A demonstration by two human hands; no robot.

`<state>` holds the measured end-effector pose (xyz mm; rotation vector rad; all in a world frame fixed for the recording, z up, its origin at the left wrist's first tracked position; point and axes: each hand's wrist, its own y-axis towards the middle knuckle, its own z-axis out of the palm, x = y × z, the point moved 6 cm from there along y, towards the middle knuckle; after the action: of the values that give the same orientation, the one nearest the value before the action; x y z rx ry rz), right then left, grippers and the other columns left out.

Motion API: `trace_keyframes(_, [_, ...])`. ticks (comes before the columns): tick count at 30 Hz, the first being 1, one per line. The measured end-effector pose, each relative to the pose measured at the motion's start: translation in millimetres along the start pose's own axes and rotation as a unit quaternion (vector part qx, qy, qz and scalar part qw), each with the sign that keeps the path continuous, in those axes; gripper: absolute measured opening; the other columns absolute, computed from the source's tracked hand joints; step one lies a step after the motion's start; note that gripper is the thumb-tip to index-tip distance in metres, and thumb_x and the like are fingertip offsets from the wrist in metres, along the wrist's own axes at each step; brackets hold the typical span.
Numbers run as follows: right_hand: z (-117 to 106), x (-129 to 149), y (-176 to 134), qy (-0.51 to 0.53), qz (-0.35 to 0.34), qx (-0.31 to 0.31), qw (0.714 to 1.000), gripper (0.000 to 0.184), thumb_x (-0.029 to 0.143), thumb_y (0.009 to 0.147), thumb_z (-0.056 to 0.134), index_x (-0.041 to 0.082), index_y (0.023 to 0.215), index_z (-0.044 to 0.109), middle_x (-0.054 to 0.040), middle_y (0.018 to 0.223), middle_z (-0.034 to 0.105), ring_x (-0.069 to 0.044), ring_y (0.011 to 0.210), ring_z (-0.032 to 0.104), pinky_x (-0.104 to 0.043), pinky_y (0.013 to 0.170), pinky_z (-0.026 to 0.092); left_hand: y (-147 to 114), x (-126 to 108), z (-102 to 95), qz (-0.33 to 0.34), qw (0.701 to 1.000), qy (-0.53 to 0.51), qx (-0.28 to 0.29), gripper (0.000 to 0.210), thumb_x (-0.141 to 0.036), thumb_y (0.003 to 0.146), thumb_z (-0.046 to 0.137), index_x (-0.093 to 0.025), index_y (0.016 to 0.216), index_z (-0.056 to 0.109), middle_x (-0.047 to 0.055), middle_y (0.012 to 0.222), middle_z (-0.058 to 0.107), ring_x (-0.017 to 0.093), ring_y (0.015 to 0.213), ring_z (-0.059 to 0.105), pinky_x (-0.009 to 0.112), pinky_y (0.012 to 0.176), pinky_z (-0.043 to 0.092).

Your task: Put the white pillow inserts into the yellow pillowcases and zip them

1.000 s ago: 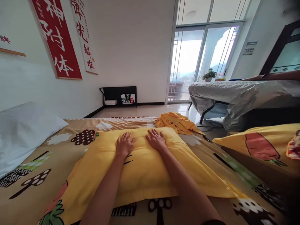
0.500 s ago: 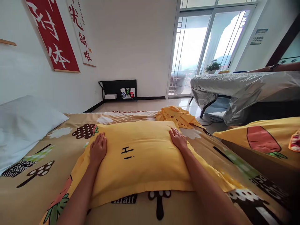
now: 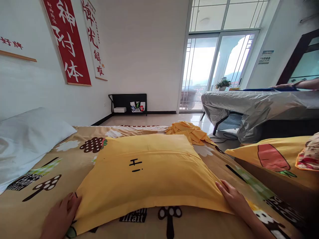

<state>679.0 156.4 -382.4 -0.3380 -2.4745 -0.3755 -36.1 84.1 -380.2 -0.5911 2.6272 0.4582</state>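
Observation:
A yellow pillow [image 3: 159,179] with black "Hi" lettering lies flat on the patterned bed sheet [image 3: 149,229] in front of me. At its near left corner, my left hand [image 3: 61,214] is closed with bent fingers on the edge of the pillowcase. My right hand [image 3: 233,197] holds the right edge near the other front corner, thumb and fingers closed on the cloth. Part of the fingers on both sides is hidden under or behind the fabric. A fold runs across the pillow's upper half.
A white pillow [image 3: 32,139] lies at the left. Crumpled yellow cloth [image 3: 188,131] sits at the bed's far edge. To the right is a yellow carrot-print cloth [image 3: 274,156] on a box. Behind stands a plastic-covered table [image 3: 249,103], with another person's arm [image 3: 307,84] over it.
Both hands have slid from the pillow's upper sides down and outward to its near corners. The side edges of the pillowcase now lie spread wider. The view has tilted up.

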Motion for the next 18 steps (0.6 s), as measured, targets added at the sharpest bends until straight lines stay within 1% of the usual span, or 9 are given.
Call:
trace_keyframes(1, [0,0,-1,-0.016,0.019,-0.004,1.000,0.059,0.065,0.074,0.037,0.020,0.098,0.065,-0.0128,0.101,0.073,-0.033,0.096,0.067,-0.037,0.075,0.051,-1,1,-3.3,-0.007,1.000,0.014,0.013,0.053,-0.059,0.075,0.036,-0.018,0.092,0.064,0.015,0.105,0.070,0.035,0.099,0.063,0.045,0.088,0.048])
trace_keyframes(3, [3,12,1,-0.032,0.027,0.004,0.999,0.049,0.057,0.078,0.033,0.022,0.089,0.066,-0.0127,0.093,0.074,-0.032,0.088,0.068,-0.036,0.069,0.050,2,-14,-7.5,-0.017,0.998,0.012,0.063,0.046,-0.058,0.079,0.033,-0.022,0.072,0.060,0.012,0.084,0.072,0.032,0.083,0.067,0.041,0.076,0.050])
trace_keyframes(5, [3,35,5,-0.032,-0.019,0.032,0.999,0.039,0.045,0.081,0.031,0.024,0.079,0.064,-0.0100,0.084,0.074,-0.028,0.081,0.069,-0.033,0.065,0.048,8,-39,-14.9,-0.018,0.996,-0.018,0.090,0.043,-0.053,0.081,0.029,-0.023,0.060,0.053,0.009,0.070,0.070,0.028,0.073,0.067,0.036,0.068,0.049])
trace_keyframes(6, [-1,46,7,-0.034,-0.053,0.043,0.997,0.035,0.040,0.081,0.032,0.025,0.075,0.063,-0.0085,0.080,0.073,-0.027,0.079,0.068,-0.032,0.065,0.047,11,-51,-21.3,-0.017,0.996,-0.035,0.083,0.041,-0.049,0.082,0.029,-0.023,0.060,0.051,0.009,0.069,0.069,0.027,0.073,0.066,0.033,0.066,0.048])
trace_keyframes(8, [-18,56,11,-0.055,-0.093,0.036,0.993,0.032,0.037,0.082,0.034,0.026,0.072,0.061,-0.0067,0.074,0.072,-0.026,0.076,0.068,-0.031,0.064,0.045,16,-63,-37.8,-0.016,0.998,-0.055,0.030,0.036,-0.047,0.081,0.029,-0.024,0.064,0.051,0.007,0.070,0.069,0.026,0.073,0.065,0.031,0.064,0.047])
trace_keyframes(10, [-39,50,13,-0.089,-0.085,-0.009,0.992,0.032,0.041,0.085,0.034,0.026,0.074,0.060,-0.0069,0.072,0.071,-0.027,0.074,0.068,-0.031,0.061,0.042,16,-61,-47.9,-0.022,0.998,-0.052,-0.008,0.037,-0.052,0.082,0.031,-0.024,0.068,0.049,0.004,0.068,0.067,0.025,0.071,0.064,0.030,0.061,0.046])
trace_keyframes(12, [-48,37,10,-0.115,-0.063,-0.032,0.991,0.034,0.045,0.086,0.032,0.027,0.077,0.060,-0.0078,0.074,0.072,-0.028,0.074,0.068,-0.032,0.058,0.041,13,-50,-44.7,-0.024,0.999,-0.040,-0.002,0.038,-0.055,0.084,0.030,-0.025,0.069,0.048,0.003,0.066,0.066,0.025,0.070,0.064,0.029,0.062,0.046])
trace_keyframes(16, [-20,11,-10,-0.154,-0.029,0.040,0.987,0.038,0.044,0.089,0.027,0.028,0.081,0.060,-0.0074,0.076,0.073,-0.030,0.076,0.070,-0.033,0.056,0.043,4,-25,-18.5,-0.036,0.998,0.021,0.037,0.041,-0.048,0.088,0.021,-0.024,0.077,0.052,0.009,0.077,0.070,0.028,0.074,0.067,0.036,0.068,0.049])
trace_keyframes(18, [-9,-1,-19,-0.201,-0.013,0.060,0.978,0.041,0.043,0.091,0.023,0.028,0.086,0.061,-0.0080,0.075,0.073,-0.032,0.075,0.070,-0.037,0.057,0.044,5,-17,-10.7,-0.002,0.998,0.055,0.030,0.040,-0.040,0.087,0.022,-0.021,0.082,0.056,0.014,0.087,0.071,0.030,0.076,0.068,0.040,0.071,0.051])
